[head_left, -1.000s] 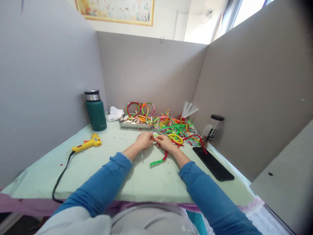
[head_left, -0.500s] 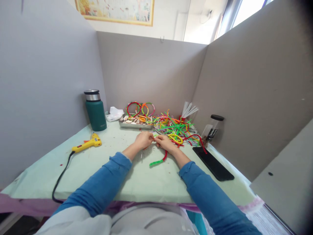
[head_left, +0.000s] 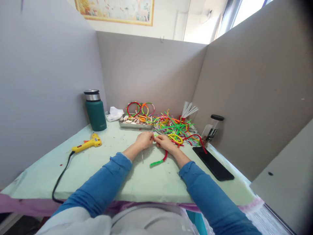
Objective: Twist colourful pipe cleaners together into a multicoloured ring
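My left hand (head_left: 144,140) and my right hand (head_left: 164,143) meet above the middle of the table, their fingertips pinched together. Between them is a red and green pipe cleaner (head_left: 165,156). Its red length hangs out below my right hand and bends into a fuzzy green end (head_left: 156,163) near the tabletop. The small part at the fingertips is mostly covered by the fingers. Below my left hand shows a thin pale strand (head_left: 142,156); where it is attached is unclear. Just beyond my right hand lies a tangled heap of coloured pipe cleaners (head_left: 179,127).
A metal tray (head_left: 135,126) of shell-like pieces stands behind my hands, with pipe-cleaner rings (head_left: 133,108) above it. To the left are a yellow glue gun (head_left: 87,143) with its cord and a green flask (head_left: 96,114). Right are a black phone (head_left: 214,164), a clear bottle (head_left: 213,128) and white sticks (head_left: 188,110).
My left fingers have shifted slightly at the pinch, and the pale strand below has moved a little. The green end has barely moved; everything else is the same.
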`<state>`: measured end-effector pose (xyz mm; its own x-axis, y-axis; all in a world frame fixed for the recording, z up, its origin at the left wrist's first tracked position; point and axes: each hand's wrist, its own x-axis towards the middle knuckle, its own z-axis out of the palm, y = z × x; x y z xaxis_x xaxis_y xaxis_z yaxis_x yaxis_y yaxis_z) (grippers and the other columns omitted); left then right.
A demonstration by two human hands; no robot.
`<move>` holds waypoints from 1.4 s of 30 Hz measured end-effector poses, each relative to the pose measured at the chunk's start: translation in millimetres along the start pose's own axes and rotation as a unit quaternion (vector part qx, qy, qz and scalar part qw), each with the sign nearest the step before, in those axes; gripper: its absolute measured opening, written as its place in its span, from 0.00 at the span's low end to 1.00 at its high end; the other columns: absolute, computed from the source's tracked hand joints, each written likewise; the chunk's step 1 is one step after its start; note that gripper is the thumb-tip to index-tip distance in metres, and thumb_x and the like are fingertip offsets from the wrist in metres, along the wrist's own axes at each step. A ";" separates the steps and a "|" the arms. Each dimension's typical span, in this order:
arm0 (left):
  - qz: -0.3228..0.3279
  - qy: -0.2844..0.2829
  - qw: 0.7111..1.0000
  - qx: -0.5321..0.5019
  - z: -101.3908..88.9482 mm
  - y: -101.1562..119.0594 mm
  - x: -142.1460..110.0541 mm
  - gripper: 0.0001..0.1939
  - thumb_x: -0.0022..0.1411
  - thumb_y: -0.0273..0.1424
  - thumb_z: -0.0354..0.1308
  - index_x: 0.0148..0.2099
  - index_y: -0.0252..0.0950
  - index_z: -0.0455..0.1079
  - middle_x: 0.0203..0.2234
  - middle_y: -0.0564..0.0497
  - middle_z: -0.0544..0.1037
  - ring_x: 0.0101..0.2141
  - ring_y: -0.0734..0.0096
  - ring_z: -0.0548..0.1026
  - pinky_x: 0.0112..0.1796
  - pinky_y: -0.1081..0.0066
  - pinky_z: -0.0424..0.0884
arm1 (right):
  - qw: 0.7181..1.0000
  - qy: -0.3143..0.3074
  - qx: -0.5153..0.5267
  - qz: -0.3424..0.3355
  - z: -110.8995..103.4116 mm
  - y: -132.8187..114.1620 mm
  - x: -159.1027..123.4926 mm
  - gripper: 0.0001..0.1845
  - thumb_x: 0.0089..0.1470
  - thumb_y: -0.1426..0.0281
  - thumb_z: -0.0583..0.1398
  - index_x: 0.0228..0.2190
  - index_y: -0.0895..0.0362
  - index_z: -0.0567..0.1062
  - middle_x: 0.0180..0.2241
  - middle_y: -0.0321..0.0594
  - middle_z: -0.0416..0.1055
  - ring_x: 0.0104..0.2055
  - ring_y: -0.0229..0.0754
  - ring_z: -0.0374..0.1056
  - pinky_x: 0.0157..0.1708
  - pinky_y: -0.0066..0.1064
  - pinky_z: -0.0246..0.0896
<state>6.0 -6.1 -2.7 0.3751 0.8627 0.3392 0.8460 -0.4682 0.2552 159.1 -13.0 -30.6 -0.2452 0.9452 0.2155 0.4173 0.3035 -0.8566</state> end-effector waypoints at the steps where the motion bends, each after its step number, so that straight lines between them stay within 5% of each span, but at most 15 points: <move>1: 0.002 0.001 1.000 0.000 0.4 -0.4 0.1 0.10 0.53 0.32 0.51 0.34 0.37 0.73 0.32 0.47 0.76 0.34 0.67 0.71 0.34 0.74 0.62 | 1.000 0.001 -0.001 -0.001 -0.1 0.1 0.0 0.16 0.49 0.60 0.54 0.20 0.59 0.67 0.15 0.33 0.63 0.17 0.29 0.51 0.18 0.23 0.45; 12: -0.042 0.006 0.999 -0.007 6.6 -4.8 2.1 0.14 0.53 0.39 0.51 0.35 0.35 0.71 0.28 0.45 0.76 0.31 0.66 0.71 0.30 0.73 0.61 | 1.000 0.004 0.009 0.003 0.2 5.8 2.9 0.15 0.49 0.59 0.53 0.24 0.59 0.67 0.15 0.31 0.62 0.15 0.29 0.50 0.17 0.22 0.44; 31: -0.014 0.025 0.997 0.076 4.4 -0.6 -3.5 0.12 0.53 0.30 0.49 0.39 0.40 0.69 0.31 0.49 0.76 0.33 0.66 0.72 0.30 0.73 0.62 | 0.999 0.004 0.035 0.024 -0.7 -0.8 0.8 0.17 0.48 0.57 0.54 0.22 0.59 0.66 0.15 0.31 0.62 0.14 0.29 0.49 0.14 0.23 0.42; 42: -0.066 0.015 0.998 0.002 2.0 -0.9 0.1 0.13 0.52 0.37 0.52 0.34 0.37 0.74 0.28 0.46 0.77 0.31 0.68 0.71 0.29 0.74 0.60 | 1.000 0.008 0.026 0.009 0.2 5.0 2.5 0.15 0.48 0.59 0.53 0.24 0.59 0.68 0.15 0.31 0.62 0.15 0.28 0.50 0.16 0.22 0.44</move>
<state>6.1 -5.3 -4.6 0.2494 0.9103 0.3303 0.8885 -0.3508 0.2958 160.4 -9.1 -34.5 -0.2244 0.9522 0.2072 0.3757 0.2807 -0.8832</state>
